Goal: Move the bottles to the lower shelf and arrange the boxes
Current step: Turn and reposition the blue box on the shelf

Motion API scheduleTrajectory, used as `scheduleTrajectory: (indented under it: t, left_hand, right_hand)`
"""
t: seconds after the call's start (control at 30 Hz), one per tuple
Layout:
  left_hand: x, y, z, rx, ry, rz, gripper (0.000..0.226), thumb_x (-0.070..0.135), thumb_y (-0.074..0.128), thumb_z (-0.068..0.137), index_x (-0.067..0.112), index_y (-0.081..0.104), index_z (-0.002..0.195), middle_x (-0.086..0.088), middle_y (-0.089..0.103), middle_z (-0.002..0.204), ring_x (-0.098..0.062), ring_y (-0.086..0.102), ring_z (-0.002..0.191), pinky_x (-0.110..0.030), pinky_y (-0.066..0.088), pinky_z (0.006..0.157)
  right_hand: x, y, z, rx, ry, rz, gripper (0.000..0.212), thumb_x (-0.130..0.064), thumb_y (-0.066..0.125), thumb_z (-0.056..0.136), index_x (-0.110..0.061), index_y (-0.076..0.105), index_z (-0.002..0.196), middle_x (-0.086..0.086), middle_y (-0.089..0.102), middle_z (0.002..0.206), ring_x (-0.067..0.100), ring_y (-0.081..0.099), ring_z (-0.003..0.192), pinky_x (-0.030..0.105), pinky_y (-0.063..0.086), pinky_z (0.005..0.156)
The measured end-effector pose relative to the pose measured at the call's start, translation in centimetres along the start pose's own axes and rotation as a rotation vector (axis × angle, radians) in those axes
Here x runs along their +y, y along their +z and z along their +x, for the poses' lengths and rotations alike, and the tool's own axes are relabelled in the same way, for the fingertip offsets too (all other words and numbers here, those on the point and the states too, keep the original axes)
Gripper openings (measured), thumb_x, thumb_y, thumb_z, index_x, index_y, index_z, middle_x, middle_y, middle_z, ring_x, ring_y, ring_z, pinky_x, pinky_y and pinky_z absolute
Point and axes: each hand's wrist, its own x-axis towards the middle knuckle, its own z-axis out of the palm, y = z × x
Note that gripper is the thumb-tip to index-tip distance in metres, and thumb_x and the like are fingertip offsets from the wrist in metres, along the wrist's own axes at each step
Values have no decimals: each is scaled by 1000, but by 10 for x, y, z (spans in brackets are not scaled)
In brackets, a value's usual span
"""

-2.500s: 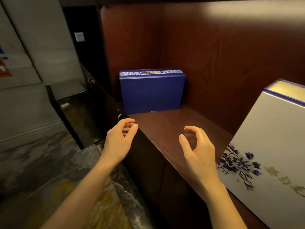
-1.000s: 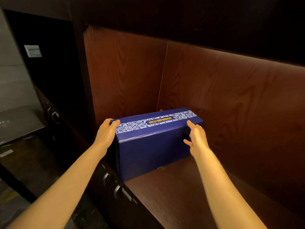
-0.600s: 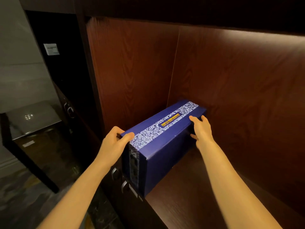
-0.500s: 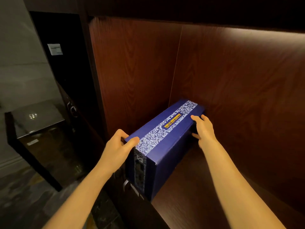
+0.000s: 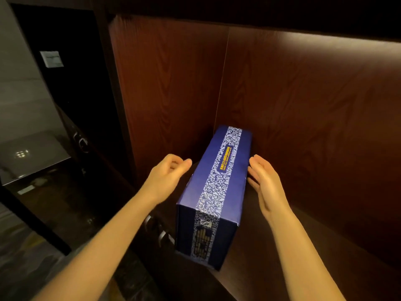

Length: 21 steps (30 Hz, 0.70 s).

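A long blue box (image 5: 219, 177) with a white patterned band and a yellow label lies on the dark wooden shelf (image 5: 288, 246). Its narrow end points toward me and its far end reaches the back left corner. My left hand (image 5: 167, 177) hovers just left of the box with its fingers loosely curled, a small gap from the box's side. My right hand (image 5: 267, 183) is flat and open along the box's right side, fingertips at its top edge. No bottles are in view.
The side wall of the alcove stands close on the box's left, and the back panel lies behind it. Metal drawer handles (image 5: 161, 234) sit below the shelf edge. A glossy black table (image 5: 32, 157) stands to the left on the floor.
The box has been turned from broadside to end-on and pushed back into the corner. My left hand has let go of its near end, and my right hand has flattened along its side.
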Motion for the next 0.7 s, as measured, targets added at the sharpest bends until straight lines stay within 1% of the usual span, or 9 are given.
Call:
scheduleTrajectory:
  t: [0.1, 0.17, 0.27, 0.37, 0.4, 0.47, 0.57, 0.67, 0.7]
  left_hand:
    - [6, 8, 49, -62, 40, -26, 52, 66, 54, 84, 26, 60, 118, 5, 66, 115, -14, 62, 110, -44, 48, 101]
    - [13, 18, 78, -74, 48, -32, 54, 58, 57, 89, 19, 58, 126, -1, 64, 123, -20, 60, 116, -47, 45, 104]
    - [20, 35, 117, -92, 29, -75, 58, 50, 60, 93, 13, 53, 136, -8, 59, 136, -24, 55, 124, -47, 42, 108]
    - [21, 48, 145, -156, 1, -127, 65, 50, 60, 93, 15, 46, 145, -7, 52, 146, -23, 50, 131, -45, 39, 111]
    - [21, 51, 152, -188, -5, -131, 67, 51, 59, 93, 16, 43, 147, -6, 49, 149, -23, 48, 132, -44, 39, 111]
    - [22, 58, 166, -242, -15, -139, 70, 51, 59, 93, 18, 38, 152, -4, 45, 153, -23, 45, 136, -42, 38, 111]
    - [20, 68, 185, -276, -2, -138, 73, 45, 60, 94, 16, 33, 155, -3, 41, 157, -21, 43, 139, -41, 34, 115]
    - [20, 79, 200, -309, -4, -122, 68, 33, 62, 94, 14, 35, 154, -6, 45, 154, -23, 51, 133, -40, 38, 112]
    - [21, 82, 204, -321, -18, -129, 67, 30, 62, 94, 15, 35, 154, -7, 47, 152, -25, 54, 129, -41, 41, 110]
  right_hand:
    - [-2, 10, -48, -17, -109, 20, 69, -51, 68, 77, -30, 53, 141, -14, 57, 141, -2, 53, 130, 19, 46, 104]
    - [0, 19, -72, -19, -164, 18, 62, -47, 70, 78, -37, 53, 136, -22, 54, 140, -14, 49, 128, 9, 45, 97]
    - [8, 32, -102, -7, -214, -62, 67, -47, 72, 84, -38, 44, 144, -27, 46, 145, -22, 44, 126, 9, 42, 100]
    - [18, 44, -126, 29, -224, -236, 87, -60, 72, 84, -37, 30, 156, -22, 29, 161, -6, 31, 146, 34, 37, 117]
    - [21, 47, -132, 40, -228, -288, 90, -62, 71, 82, -39, 28, 157, -23, 21, 164, -4, 25, 149, 39, 34, 119]
    - [29, 51, -140, 71, -255, -370, 89, -62, 72, 82, -42, 27, 156, -26, 12, 166, -8, 16, 150, 32, 29, 121]
    - [34, 53, -146, 106, -262, -411, 76, -60, 70, 86, -50, 32, 152, -28, 13, 165, -16, 14, 146, 10, 25, 111]
    - [36, 51, -147, 129, -263, -390, 50, -58, 60, 92, -60, 43, 139, -30, 22, 162, -16, 23, 143, 13, 31, 110]
    - [36, 51, -147, 134, -268, -379, 45, -57, 58, 93, -63, 45, 135, -32, 24, 160, -18, 25, 142, 10, 31, 108]
